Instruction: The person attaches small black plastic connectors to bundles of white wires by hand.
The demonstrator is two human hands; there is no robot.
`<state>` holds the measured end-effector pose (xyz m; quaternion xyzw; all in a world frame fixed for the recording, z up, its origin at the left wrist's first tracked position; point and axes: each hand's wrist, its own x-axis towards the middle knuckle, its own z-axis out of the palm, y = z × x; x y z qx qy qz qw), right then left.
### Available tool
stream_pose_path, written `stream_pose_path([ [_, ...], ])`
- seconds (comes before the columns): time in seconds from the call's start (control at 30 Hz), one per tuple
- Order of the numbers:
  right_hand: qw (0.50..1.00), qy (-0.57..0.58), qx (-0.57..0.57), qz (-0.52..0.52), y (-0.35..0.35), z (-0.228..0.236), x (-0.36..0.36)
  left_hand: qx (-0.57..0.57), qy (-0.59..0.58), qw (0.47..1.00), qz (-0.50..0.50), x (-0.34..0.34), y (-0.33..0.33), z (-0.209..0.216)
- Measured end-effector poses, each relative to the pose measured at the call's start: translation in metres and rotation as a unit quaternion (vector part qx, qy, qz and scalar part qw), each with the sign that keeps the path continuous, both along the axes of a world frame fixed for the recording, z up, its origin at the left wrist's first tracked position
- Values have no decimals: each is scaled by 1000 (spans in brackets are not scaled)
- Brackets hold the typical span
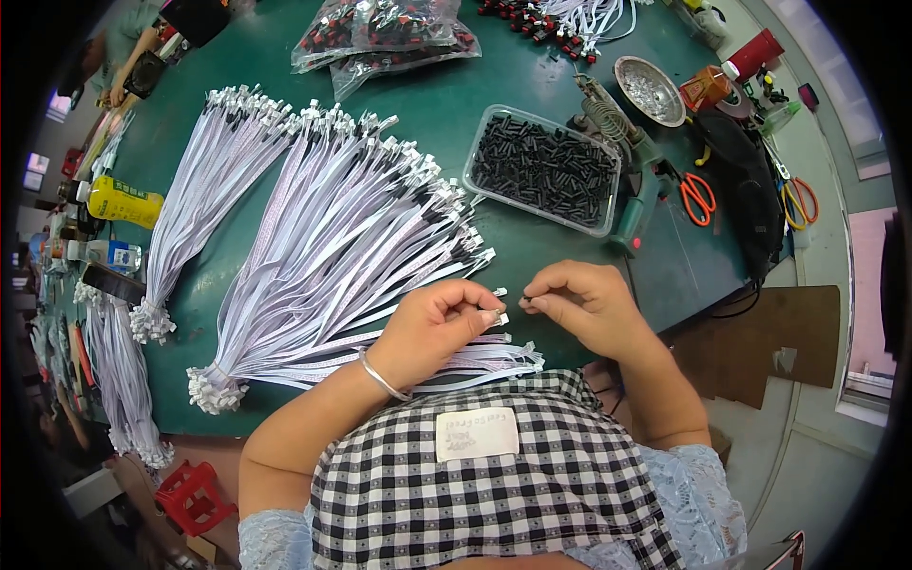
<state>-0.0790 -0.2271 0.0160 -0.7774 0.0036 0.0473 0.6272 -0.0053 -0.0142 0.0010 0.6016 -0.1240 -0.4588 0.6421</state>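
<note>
Thumb and forefinger of my left hand (439,323) are closed on the end of a white ribbon cable, beside a small white connector (501,319). Facing it across a narrow gap, my right hand (591,306) pinches a tiny dark piece (527,298), too small to make out fully. Under and left of my left hand, a big bundle of white ribbon cables (323,233) fans out over the green table. Many of their far ends carry black sleeves and white connectors. Beyond my hands stands a clear plastic tub (468,180) full of short black sleeves (546,166).
A second cable bundle (214,180) lies farther left, near a yellow bottle (123,201). Bags of red and black parts (385,33) rest at the back. To the right are a soldering iron stand (632,204), a metal bowl (650,91) and orange-handled scissors (698,199).
</note>
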Motion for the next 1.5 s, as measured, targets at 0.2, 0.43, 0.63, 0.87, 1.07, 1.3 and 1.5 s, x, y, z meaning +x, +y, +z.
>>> stream_pose_path([
  [0.2,985,37,149,-75,18,-12,-4,-8,65,998,12,1,3,1],
  [0.43,993,-26,94,-67,24,-20,-3,12,48,999,12,2,2,0],
  [0.63,973,72,184,-123,33,-15,-5,3,38,999,18,2,3,-4],
  [0.87,988,-15,75,-131,33,-22,-5,-22,15,998,54,-3,-1,-8],
  [1.07,993,-53,13,-106,34,-16,-5,-7,23,999,24,0,2,-7],
  [1.3,990,-96,-52,-84,32,-14,-4,-16,39,999,34,-1,2,-6],
  [1.5,990,-103,-59,-69,32,-14,-3,-16,7,1000,25,-2,2,-10],
])
